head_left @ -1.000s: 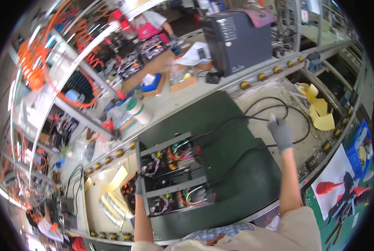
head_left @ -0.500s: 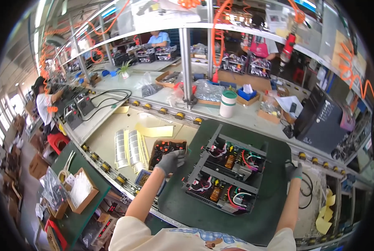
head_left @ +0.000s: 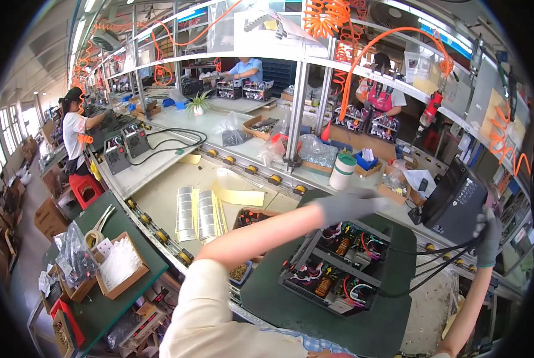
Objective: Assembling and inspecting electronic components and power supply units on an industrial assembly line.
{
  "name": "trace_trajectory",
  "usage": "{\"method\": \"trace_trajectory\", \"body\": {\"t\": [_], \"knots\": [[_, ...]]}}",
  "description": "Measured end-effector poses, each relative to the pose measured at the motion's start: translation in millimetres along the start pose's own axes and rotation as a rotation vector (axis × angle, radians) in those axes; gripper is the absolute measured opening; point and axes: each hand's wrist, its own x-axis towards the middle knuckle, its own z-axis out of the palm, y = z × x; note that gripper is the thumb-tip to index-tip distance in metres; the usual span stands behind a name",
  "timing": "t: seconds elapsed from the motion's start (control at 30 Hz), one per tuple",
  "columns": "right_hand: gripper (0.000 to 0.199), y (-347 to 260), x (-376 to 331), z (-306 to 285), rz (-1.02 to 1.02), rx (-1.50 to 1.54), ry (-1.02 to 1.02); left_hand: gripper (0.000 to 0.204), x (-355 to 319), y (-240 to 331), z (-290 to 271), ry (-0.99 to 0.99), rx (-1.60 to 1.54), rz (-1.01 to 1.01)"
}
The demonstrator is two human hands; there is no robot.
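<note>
Two open-topped electronic units, a far one (head_left: 371,246) and a near one (head_left: 300,280), stand side by side on a dark green board (head_left: 268,310). Copper coils and coloured wires show inside them. My left hand (head_left: 347,207), in a grey glove, is above the far unit's back edge; motion smears its fingers. Out at the right, my gloved right hand (head_left: 488,238) is closed on black cables (head_left: 435,265), which run back toward the near unit. A black panel-shaped device (head_left: 455,194) stands just beyond that hand.
Label sheets (head_left: 198,212) and a carton of black parts (head_left: 249,216), partly behind my left arm, lie left of the board. A white cup with green lid (head_left: 342,172) stands on the back shelf. A red power screwdriver (head_left: 429,110) hangs at upper right. Co-workers sit across the line.
My left hand has swung up and right from beside the parts carton. My right hand has moved up and right from the board's edge and now grips the cables. The view has shifted.
</note>
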Motion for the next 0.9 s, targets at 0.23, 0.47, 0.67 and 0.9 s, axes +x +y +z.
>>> {"method": "trace_trajectory", "body": {"t": [0.23, 0.47, 0.67, 0.9], "knots": [[0.022, -44.3, -155.4, 140.8, -0.237, -0.724, -0.624, 0.051, 70.9, 95.7, 46.9, -0.259, -1.061, -0.322], [0.065, -64.3, -126.9, 128.6, -0.800, -0.750, -0.337, 0.008, 58.9, 44.4, 49.5, -0.303, -0.915, -0.295], [0.063, 67.4, -68.9, 133.6, -0.483, -0.413, -0.347, 0.014, 9.3, 64.0, 51.4, -0.129, -0.508, 0.082], [0.036, 300.6, -12.6, -85.9, -0.115, -0.456, 0.272, 0.031, -48.6, 15.6, 16.8, -0.032, -0.723, 0.364]]}}
